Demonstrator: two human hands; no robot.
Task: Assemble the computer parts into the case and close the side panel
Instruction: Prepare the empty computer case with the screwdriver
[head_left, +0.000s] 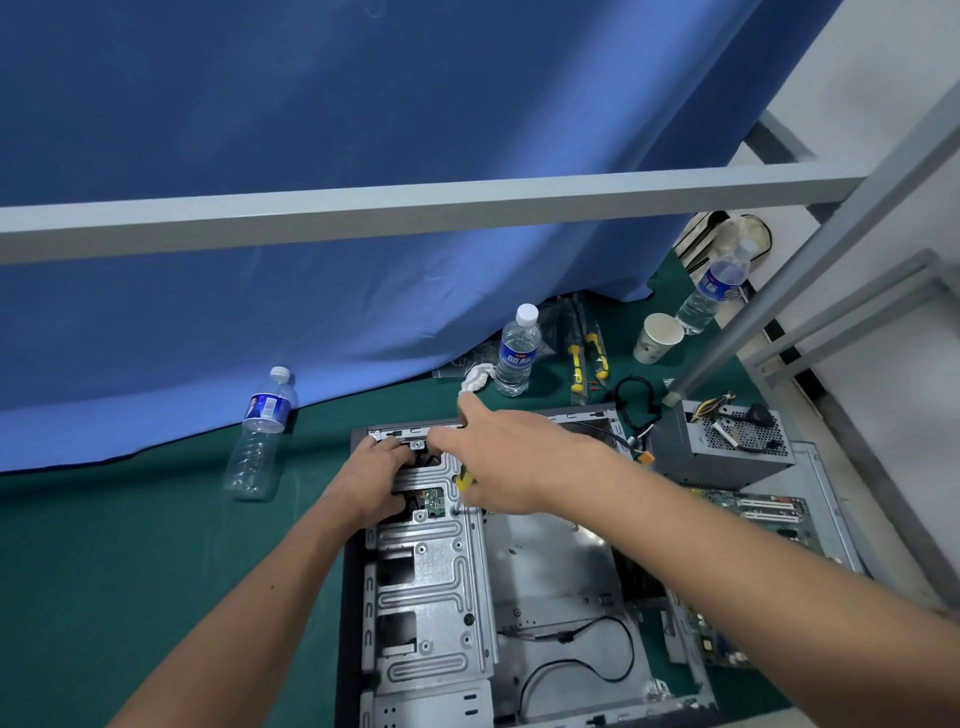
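Open computer case (519, 582) lying on its side on the green table (156, 545), both hands at its drive cage (431, 561)

The left hand (376, 480) lay on the far end of the cage, its fingers curled over a black part seated there. The right hand (498, 457) gripped a yellow-handled screwdriver (464, 482), its tip down at the cage edge beside a small green circuit board (432, 502). A power supply (727, 441) and a motherboard (753, 512) sat just right of the case; three water bottles, a paper cup (655, 338) and spare screwdrivers (587, 358) stood farther back
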